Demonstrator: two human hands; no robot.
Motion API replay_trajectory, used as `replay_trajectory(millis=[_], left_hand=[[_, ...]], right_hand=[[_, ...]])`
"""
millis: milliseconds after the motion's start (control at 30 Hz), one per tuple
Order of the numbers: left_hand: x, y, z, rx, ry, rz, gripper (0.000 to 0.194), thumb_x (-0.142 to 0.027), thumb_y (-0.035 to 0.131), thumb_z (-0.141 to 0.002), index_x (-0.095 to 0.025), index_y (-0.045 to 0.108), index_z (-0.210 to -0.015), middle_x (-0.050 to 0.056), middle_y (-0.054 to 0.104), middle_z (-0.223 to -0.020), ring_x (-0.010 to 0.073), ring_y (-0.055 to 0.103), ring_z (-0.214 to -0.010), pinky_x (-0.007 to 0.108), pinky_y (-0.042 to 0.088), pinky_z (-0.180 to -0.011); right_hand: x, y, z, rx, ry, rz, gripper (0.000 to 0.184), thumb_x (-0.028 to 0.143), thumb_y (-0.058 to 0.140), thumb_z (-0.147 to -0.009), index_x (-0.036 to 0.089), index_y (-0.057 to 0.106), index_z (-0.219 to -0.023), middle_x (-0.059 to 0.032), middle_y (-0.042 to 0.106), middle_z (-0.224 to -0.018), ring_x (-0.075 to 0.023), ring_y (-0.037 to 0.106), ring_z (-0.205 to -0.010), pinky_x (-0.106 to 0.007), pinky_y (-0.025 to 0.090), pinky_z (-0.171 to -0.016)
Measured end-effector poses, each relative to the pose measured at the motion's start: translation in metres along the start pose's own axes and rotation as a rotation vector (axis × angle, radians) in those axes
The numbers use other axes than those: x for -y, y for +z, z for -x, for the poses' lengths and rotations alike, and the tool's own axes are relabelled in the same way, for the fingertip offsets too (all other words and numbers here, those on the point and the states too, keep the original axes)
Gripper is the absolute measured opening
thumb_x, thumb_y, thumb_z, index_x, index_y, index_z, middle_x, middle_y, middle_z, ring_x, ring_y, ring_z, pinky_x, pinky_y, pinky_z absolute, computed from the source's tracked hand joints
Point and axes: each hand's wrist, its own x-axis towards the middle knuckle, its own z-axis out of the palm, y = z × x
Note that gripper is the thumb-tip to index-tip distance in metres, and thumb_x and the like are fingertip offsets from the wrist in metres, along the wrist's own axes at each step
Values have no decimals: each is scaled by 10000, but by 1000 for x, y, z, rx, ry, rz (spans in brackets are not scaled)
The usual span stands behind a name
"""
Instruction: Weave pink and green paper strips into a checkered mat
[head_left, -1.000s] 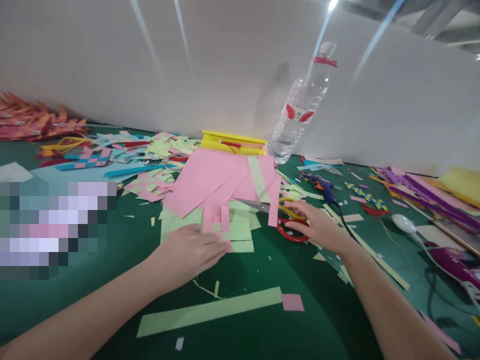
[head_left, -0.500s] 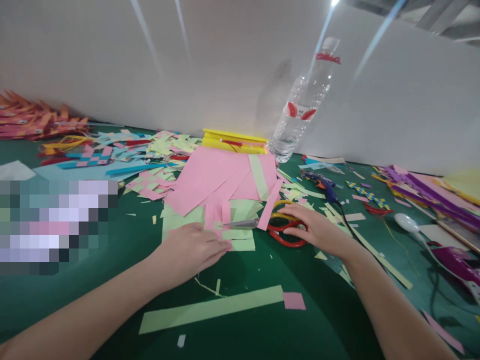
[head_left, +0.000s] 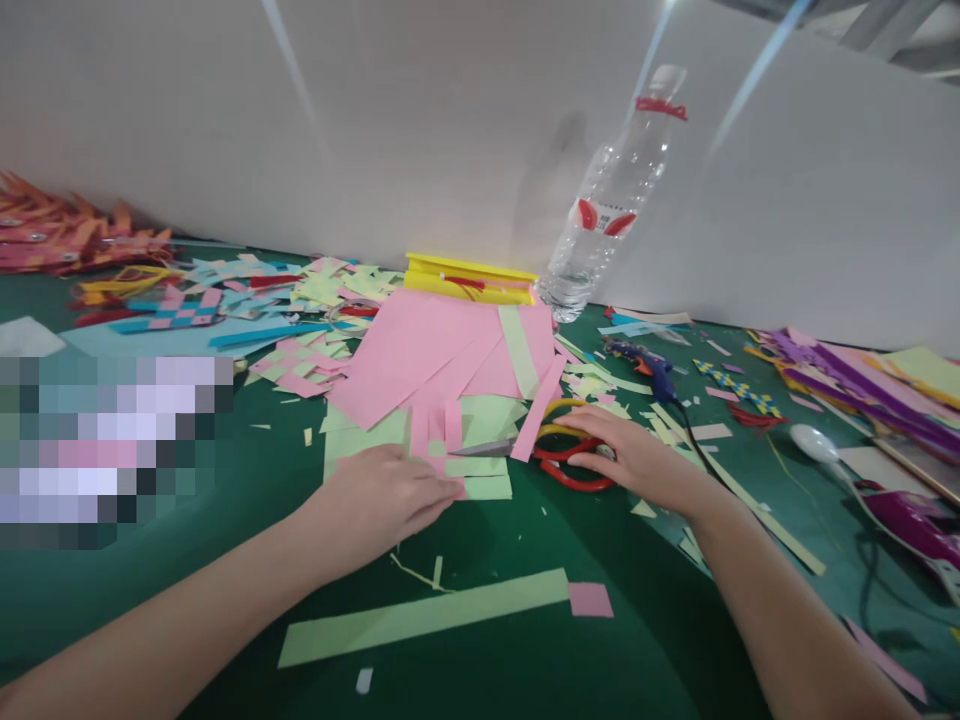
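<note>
My left hand [head_left: 386,500] rests on a small weave of pink and light green paper strips [head_left: 437,452], fingers together, fingertips pressing at a pink strip end. Its thumb is hidden. To the right, my right hand [head_left: 619,452] grips the handles of a pair of scissors [head_left: 576,474] with red and yellow loops. The scissor blades point left over the light green paper [head_left: 491,487], close to the weave. A pink strip [head_left: 540,408] crosses the scissors near the pivot. Behind the weave lie large pink paper sheets [head_left: 420,345].
A clear plastic bottle [head_left: 611,200] leans near the wall beside a yellow folded tray [head_left: 480,282]. A blue glue gun [head_left: 651,372] with a cord lies to the right. A light green strip [head_left: 427,617] is in front. Paper scraps [head_left: 345,285] cover the back left.
</note>
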Motion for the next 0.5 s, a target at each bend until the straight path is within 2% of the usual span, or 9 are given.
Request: replay_trajectory(millis=[200, 367, 500], left_hand=[[0, 0, 0, 2, 9, -13, 386, -270, 342, -993, -221, 724, -976, -4, 754, -798, 158, 657, -619, 307, 443, -616], [-1, -1, -1, -9, 10, -7, 393, -264, 335, -994, -220, 725, -964, -13, 749, -779, 158, 662, -612, 310, 450, -613], [-2, -3, -1, 16, 14, -19, 390, -251, 332, -992, -222, 721, -981, -8, 753, -786, 151, 663, -623, 299, 457, -627]], right_hand=[[-2, 2, -3, -13, -19, 4, 442, 445, 446, -917, 250, 514, -1308, -86, 519, -1349, -261, 453, -1285, -444, 404, -1053], [-1, 1, -6, -11, -35, 4, 453, 436, 428, -924, 237, 510, -1323, -101, 526, -1293, -246, 538, -1166, -426, 436, -1010], [-1, -1, -9, -7, -33, 9, 457, 425, 422, -925, 245, 500, -1338, -102, 517, -1294, -250, 533, -1164, -433, 432, -1009]])
